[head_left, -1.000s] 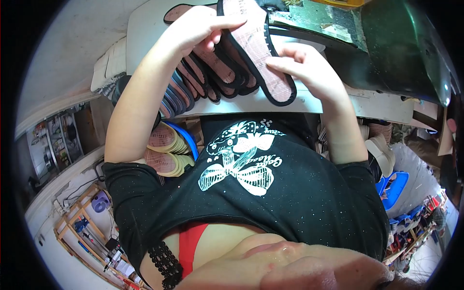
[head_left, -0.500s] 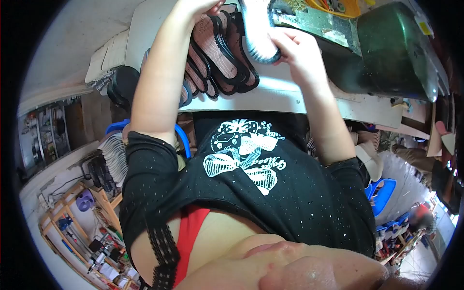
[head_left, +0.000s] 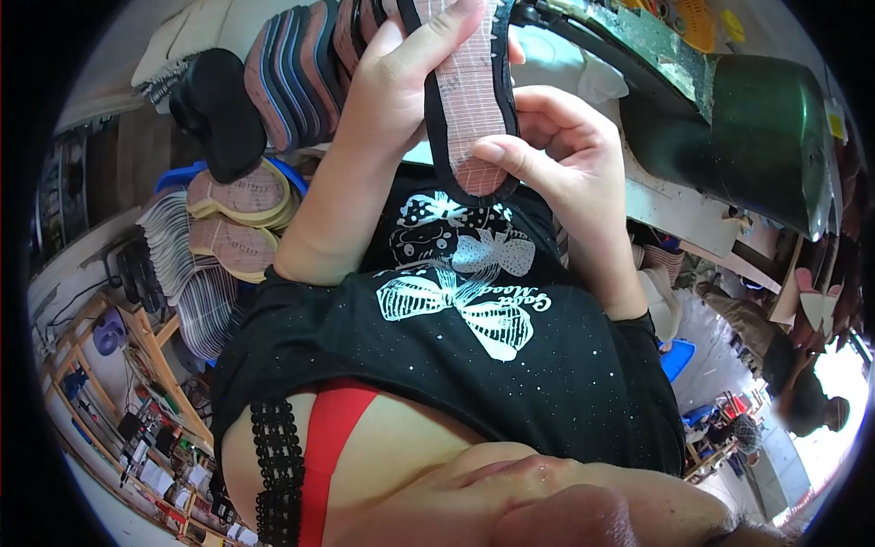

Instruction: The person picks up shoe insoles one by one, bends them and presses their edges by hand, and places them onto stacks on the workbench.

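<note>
A pink insole with a black edge and a fine grid of lines is held up in front of my chest, rounded end downward. My left hand is closed on its upper part, thumb lying across the face. Lower down, my right hand pinches the rounded end, with the thumb on the pink side and the fingers partly hidden behind. Just left of my left hand stands a row of similar pink and dark-edged insoles on the white table. The insole's far end runs out of view at the top.
A dark green machine stands at the right of the table. Black sole-shaped pieces lie at the table's left edge. Below are yellow-edged insoles and a stack of whitish sheets. A person is in the right background.
Both hands have brought the insole down and closer to my chest, and its pink face now shows. The view has shifted, showing more of the insole row on the left.
</note>
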`<state>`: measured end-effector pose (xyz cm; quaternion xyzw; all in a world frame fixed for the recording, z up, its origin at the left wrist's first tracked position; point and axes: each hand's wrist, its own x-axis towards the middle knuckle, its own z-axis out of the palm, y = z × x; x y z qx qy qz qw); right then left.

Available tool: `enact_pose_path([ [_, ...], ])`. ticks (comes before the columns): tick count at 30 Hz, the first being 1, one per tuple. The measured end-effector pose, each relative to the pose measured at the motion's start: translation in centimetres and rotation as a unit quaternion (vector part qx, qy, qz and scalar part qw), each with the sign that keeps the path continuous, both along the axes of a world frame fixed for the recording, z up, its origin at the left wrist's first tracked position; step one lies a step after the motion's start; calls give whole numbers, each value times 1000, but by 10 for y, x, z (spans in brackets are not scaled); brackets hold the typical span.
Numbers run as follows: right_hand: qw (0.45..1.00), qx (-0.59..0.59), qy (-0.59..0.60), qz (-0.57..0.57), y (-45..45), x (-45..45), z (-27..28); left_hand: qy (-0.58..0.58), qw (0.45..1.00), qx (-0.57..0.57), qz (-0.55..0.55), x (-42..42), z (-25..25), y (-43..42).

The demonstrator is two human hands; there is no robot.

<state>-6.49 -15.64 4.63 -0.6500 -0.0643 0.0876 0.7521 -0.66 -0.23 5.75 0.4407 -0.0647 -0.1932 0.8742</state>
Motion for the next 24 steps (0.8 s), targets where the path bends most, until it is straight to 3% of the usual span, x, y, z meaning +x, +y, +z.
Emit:
enact_pose_path([
  [4, 994, -97, -46, -7, -5, -6, 2, -45, 998, 41, 17, -1, -15, 5],
  [14, 996, -71, -28, 46, -8, -14, 6, 41, 997, -45, 47, -10, -1, 13],
  [20, 995, -91, -18, -35, 1, -19, 1, 23, 997, -2, 70, -16, -2, 16],
  [24, 989, -138, -18, -50, 3, -17, 4, -39, 986, 87, 135, -18, -15, 15],
])
